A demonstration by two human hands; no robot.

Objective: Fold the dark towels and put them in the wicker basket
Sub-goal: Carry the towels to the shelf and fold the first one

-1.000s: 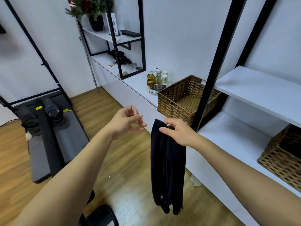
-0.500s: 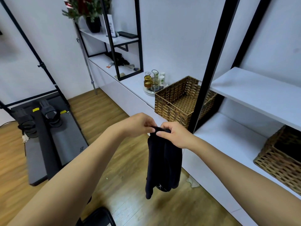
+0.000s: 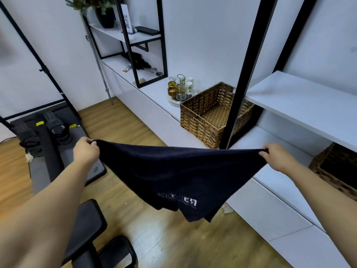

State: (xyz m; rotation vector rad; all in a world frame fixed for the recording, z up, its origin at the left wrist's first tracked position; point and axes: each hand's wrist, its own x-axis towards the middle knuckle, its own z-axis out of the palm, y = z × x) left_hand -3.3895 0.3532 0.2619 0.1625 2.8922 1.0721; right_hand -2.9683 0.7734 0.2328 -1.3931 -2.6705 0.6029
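While the left hand (image 3: 86, 151) and right hand (image 3: 276, 157) pinch its top corners, the dark towel (image 3: 179, 175) sags limp and light, best gripped there.

1. Even, cool indoor light, fairly bright; source not in view.
2. Shadows soft: faint ones under the white shelf (image 3: 301, 97) and inside the wicker basket (image 3: 202, 117).
3. Mild sheen on the wood floor (image 3: 164, 238), no hard glare.
4. Strong wide-angle distortion: black upright (image 3: 249, 70) leans, forearms balloon at the bottom corners.
5. Slight softness at the edges; centre sharp.
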